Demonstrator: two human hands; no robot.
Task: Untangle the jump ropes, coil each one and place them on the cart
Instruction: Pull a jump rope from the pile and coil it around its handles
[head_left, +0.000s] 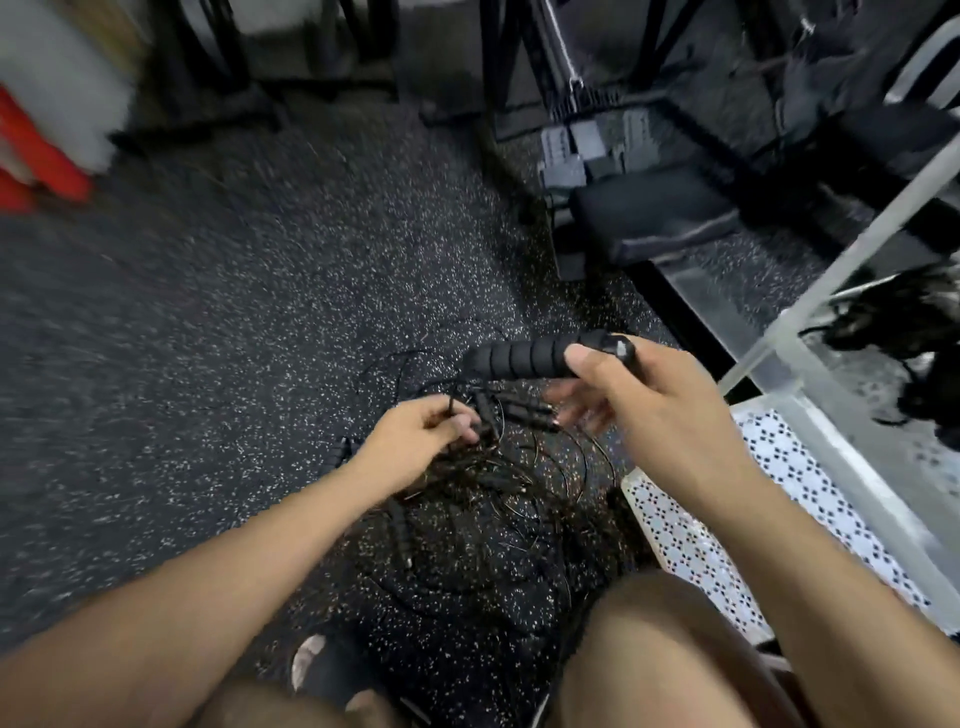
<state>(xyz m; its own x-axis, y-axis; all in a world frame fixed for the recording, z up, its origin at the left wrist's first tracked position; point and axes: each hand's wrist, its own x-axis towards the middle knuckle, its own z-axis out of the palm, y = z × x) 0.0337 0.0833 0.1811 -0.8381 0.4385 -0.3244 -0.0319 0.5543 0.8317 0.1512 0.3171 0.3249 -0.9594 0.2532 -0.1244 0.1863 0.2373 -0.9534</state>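
Note:
A tangle of thin black jump ropes lies on the speckled rubber floor between my knees. My right hand grips a black ribbed foam handle, held level above the pile with its free end pointing left. My left hand pinches a thin black cord that rises from the tangle. Other small black handles lie in the heap just below my right fingers. The metal cart stands at the right, and on its upper shelf sits a dark bundle of rope.
The cart's lower perforated white shelf reaches close to my right knee. Black gym machine frames and a padded seat stand behind the pile. A red and white object is at the far left. Open floor lies left of the tangle.

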